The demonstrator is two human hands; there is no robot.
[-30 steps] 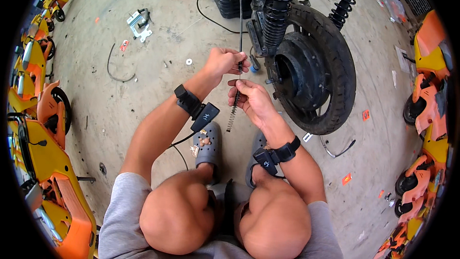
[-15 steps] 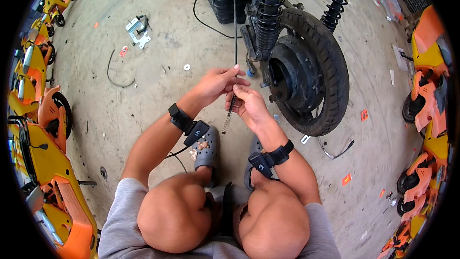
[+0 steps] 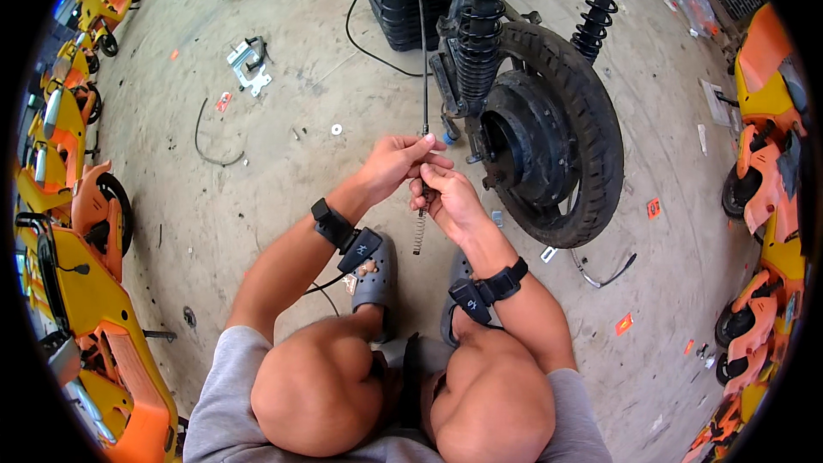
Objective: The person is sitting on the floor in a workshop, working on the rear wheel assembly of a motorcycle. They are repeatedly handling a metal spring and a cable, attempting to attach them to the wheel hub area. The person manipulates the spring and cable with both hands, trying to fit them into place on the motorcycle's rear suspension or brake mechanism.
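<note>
A black cable runs down from the vehicle frame to my hands. My left hand pinches its lower end, where a metal end piece shows just above the fingertips. Close below, my right hand has thumb and fingers closed around the cable's end section. A thin coil spring hangs beneath the right fingers; its upper part is hidden by them. Just right of my hands stands a black wheel with its hub facing me. A coil-over shock absorber rises beside the wheel.
A metal bracket and a bent black hose lie on the floor to the left. Another short cable lies below the wheel. Rows of yellow-orange scooters line the left and right edges.
Both hands have moved slightly down, toward me. The cable and spring now hang more upright, and the metal end piece above my left fingertips has come into sight.
</note>
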